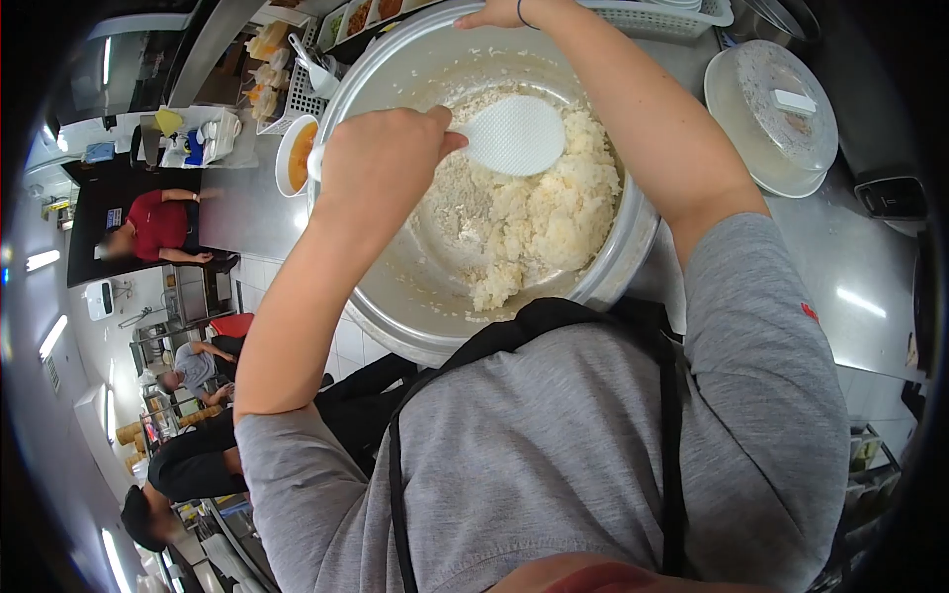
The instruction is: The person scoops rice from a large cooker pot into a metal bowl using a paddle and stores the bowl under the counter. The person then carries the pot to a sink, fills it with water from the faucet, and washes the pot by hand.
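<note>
A large round metal pot [395, 296] is in front of me, with white cooked rice [568, 212] heaped on its right side. Thin scattered grains and a pale, crumbly layer [450, 203] cover the bottom at the left. My left hand [388, 148] is closed around the handle of a white dimpled rice paddle [516, 135], whose blade lies flat over the rice. Across the pot, my right hand [494, 14] grips the far rim, its thumb on the inner side; its other fingers are partly cut off by the frame edge.
Left of the pot is a white bowl of orange contents [301, 156]. A lidded white container [771, 119] stands right. Behind are trays of ingredients [358, 16] and a white basket [652, 18]. Several people are at left, one in a red shirt [158, 225].
</note>
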Motion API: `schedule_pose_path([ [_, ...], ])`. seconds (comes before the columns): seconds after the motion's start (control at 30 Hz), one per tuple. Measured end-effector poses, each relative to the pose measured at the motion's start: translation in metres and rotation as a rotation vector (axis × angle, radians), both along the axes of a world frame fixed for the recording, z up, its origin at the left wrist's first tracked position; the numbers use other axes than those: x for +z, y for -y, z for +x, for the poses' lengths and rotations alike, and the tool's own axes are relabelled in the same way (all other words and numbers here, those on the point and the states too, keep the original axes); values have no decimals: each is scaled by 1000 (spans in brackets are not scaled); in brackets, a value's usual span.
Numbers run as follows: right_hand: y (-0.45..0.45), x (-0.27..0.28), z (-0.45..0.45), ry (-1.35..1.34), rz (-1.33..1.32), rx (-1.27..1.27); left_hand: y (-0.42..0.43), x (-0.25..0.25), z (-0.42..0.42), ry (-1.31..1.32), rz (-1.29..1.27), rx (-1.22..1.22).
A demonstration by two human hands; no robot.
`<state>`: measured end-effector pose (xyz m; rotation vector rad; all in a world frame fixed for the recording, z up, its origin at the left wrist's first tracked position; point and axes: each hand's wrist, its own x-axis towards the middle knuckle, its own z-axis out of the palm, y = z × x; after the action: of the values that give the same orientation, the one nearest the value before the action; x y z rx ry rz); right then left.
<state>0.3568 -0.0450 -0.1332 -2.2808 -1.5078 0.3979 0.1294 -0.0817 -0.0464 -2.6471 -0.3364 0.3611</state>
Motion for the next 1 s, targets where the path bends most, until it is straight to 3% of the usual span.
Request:
schedule_pose_path([
  [0.27, 0, -5, 0, 6, 89, 18, 47, -53, 21, -63, 177, -216],
  [0.33, 0, -5, 3, 10, 111, 29, 49, -65, 26, -37, 99, -278],
  [0.4, -1, -4, 2, 30, 62, 26, 21, -80, 35, -111, 86, -171],
  [0.47, 2, -2, 1, 5, 37, 21, -14, -86, 26, 10, -283, -22],
  [0.57, -2, 0, 5, -3, 44, 12, -27, -81, 0, 10, -357, 118],
  [0.8, -6, -10, 3, 8, 94, -4, -13, -3, -43, 52, -363, 63],
  [1.0, 2, -1, -1, -17, 58, -12, 25, -9, -74, -293, -441, 31],
])
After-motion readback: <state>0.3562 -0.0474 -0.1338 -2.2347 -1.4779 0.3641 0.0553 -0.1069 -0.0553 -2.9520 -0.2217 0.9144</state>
